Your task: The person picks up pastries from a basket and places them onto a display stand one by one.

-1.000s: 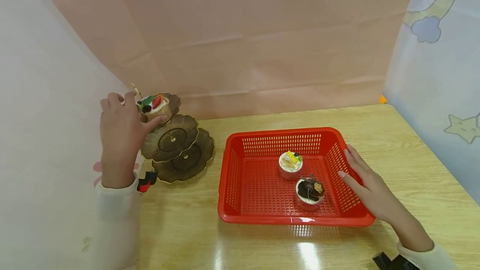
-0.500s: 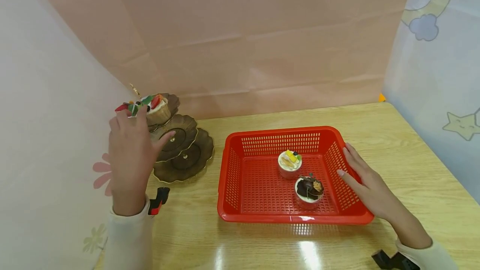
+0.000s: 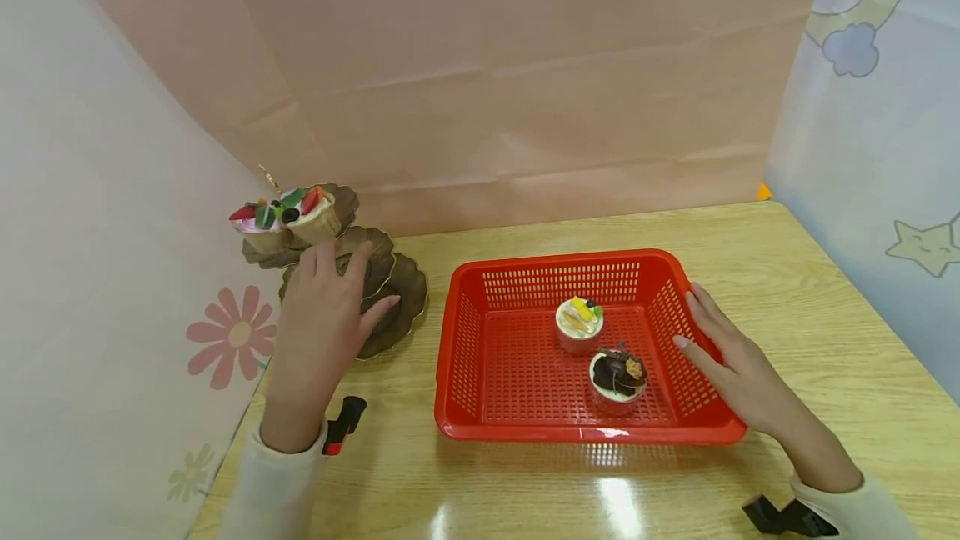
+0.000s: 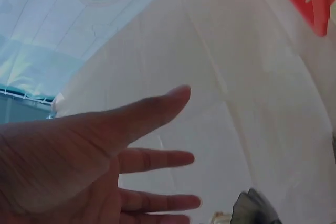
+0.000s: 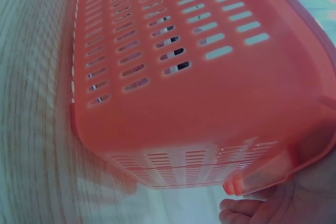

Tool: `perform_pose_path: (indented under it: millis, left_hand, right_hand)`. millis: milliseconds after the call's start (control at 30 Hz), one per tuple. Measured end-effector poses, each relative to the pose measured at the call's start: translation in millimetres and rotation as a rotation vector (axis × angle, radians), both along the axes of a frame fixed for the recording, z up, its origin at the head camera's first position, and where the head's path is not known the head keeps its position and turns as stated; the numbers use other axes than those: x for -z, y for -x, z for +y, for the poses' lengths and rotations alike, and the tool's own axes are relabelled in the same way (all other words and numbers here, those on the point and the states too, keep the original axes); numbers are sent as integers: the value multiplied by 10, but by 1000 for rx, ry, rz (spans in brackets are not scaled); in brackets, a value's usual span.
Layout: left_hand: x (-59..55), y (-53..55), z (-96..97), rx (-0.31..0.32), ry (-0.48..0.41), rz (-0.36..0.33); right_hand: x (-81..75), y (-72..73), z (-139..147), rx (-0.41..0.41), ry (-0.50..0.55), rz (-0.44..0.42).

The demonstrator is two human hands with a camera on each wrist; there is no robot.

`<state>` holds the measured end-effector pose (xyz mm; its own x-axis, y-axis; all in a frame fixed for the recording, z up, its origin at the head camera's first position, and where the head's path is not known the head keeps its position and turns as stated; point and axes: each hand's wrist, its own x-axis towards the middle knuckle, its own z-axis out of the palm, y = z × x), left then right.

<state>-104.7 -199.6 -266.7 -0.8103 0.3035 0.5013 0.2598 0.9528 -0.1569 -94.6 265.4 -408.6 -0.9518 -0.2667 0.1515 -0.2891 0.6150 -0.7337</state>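
My left hand (image 3: 322, 319) holds nothing; its fingers are spread in front of the tiered stand (image 3: 411, 290) and partly hide its lower plates. In the left wrist view the left thumb and fingers (image 4: 157, 160) are straight and apart. Two fruit-topped tarts sit side by side on the stand's top plate: a pink-cream tart (image 3: 262, 233) and a strawberry tart (image 3: 318, 222). My right hand (image 3: 738, 373) grips the right rim of the red basket (image 3: 517, 436), thumb inside and fingers outside. The basket holds a yellow-fruit dessert cup (image 3: 579, 327) and a chocolate-topped cup (image 3: 617, 382).
The basket stands on a wooden table (image 3: 517, 490). A pink-beige backdrop (image 3: 525, 90) rises behind it. A white printed sheet (image 3: 112, 273) borders the left, close to the stand, and a pale blue printed sheet (image 3: 862, 148) borders the right.
My left hand has let go of the tart on the top plate and drawn back to the right and toward me, uncovering both tarts. The right hand and basket have stayed put.
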Motion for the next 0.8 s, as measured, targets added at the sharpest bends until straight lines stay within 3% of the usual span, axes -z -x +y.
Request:
perform_pose_path:
  millis: [267,467,633,800]
  left_hand:
    - [122,102,180,250,17,-245]
    - [173,232,335,450,10,-357]
    - [211,349,447,548,-20,-434]
    - [285,435,587,573,-8,-527]
  right_hand:
    - [6,9,1,-7,0,4]
    - [6,8,1,-7,1,-3]
    - [15,9,4,-6,4,-2]
    - [6,5,2,-7,8,-4]
